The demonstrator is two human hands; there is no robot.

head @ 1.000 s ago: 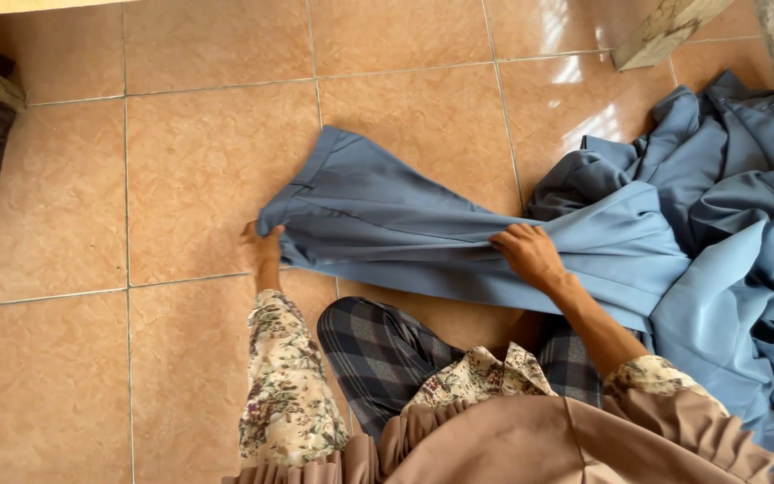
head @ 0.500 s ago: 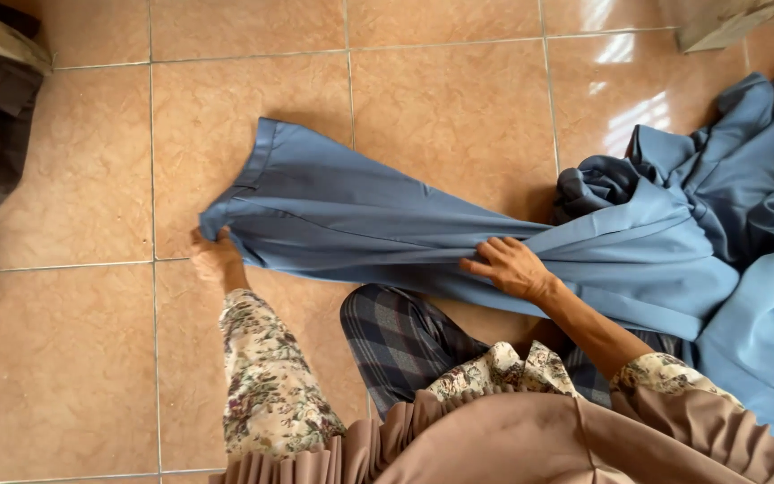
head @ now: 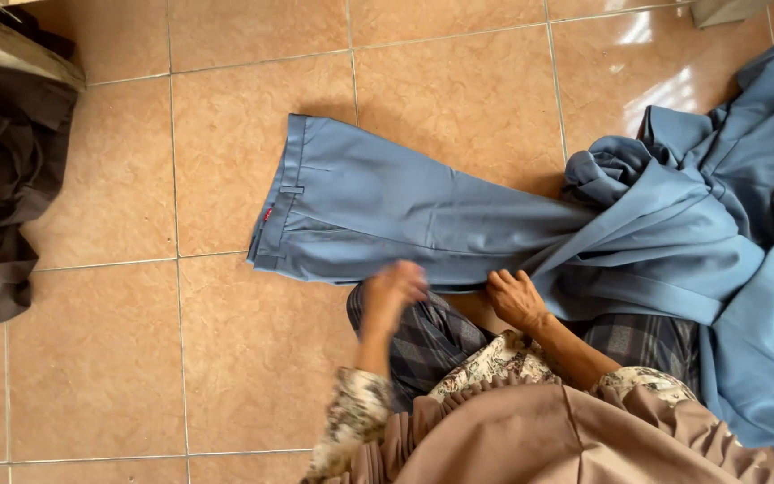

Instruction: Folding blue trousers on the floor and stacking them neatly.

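While the tiled floor (head: 109, 376) is lying bare and wide to the left and in front of me, I am seeing room closing in on the right, where a heap of blue cloth (head: 727, 233) is crowding up to the frame's edge, and at the far left, where a dark garment (head: 2, 197) is hanging down. The blue trousers (head: 378, 220) are lying flat on the tiles just ahead of my knees, their long axis running left to right, the waistband pointing left and the legs running off into the heap. My checked skirt (head: 427, 345) is reaching the near edge of the trousers. My right hand (head: 514, 298) is resting palm down on that near edge, fingers loosely spread and pressing flat, not closing around anything. My left hand (head: 394, 289) is blurring above the same edge with the wrist bent; I cannot tell how far it is open or whether it is gripping cloth.
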